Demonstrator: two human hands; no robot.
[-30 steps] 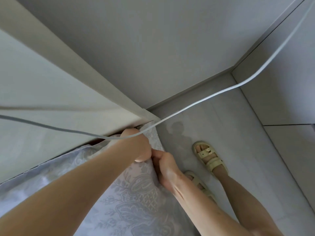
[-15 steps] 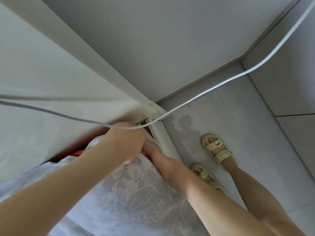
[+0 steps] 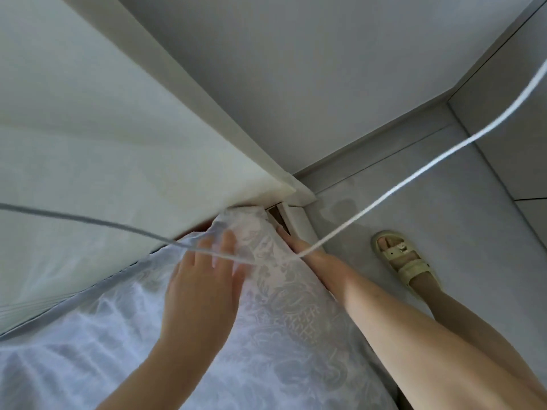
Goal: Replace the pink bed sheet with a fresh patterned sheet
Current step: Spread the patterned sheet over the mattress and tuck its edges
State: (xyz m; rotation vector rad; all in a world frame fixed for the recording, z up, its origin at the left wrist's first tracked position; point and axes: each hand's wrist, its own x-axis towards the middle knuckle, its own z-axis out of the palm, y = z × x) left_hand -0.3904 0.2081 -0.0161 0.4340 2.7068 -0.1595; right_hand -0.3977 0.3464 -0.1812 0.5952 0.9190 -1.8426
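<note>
You're on the corner tuck at the head of the bed. The patterned sheet (image 3: 281, 315) lies over the mattress corner, right up against the headboard (image 3: 118, 149).

Your left grip (image 3: 204, 285) is wide open, with the palm and straight fingers flat on top of the sheet, holding nothing. Your right grip (image 3: 299, 247) runs down the side of the corner next to the bed frame (image 3: 296, 220). Most of its fingers are hidden, so I can't tell if it's pinching fabric or just shoving it in.

My take: pin the top with the left palm while the right pushes slack into the gap, then smooth outward so nothing bunches. Watch the white cable (image 3: 384, 196) hanging across both arms, it could snag.

Around you there's a grey tile floor (image 3: 444, 173), a plain wall (image 3: 296, 69), and your sandal (image 3: 399, 258) near the bed. No pink sheet that I can make out.
</note>
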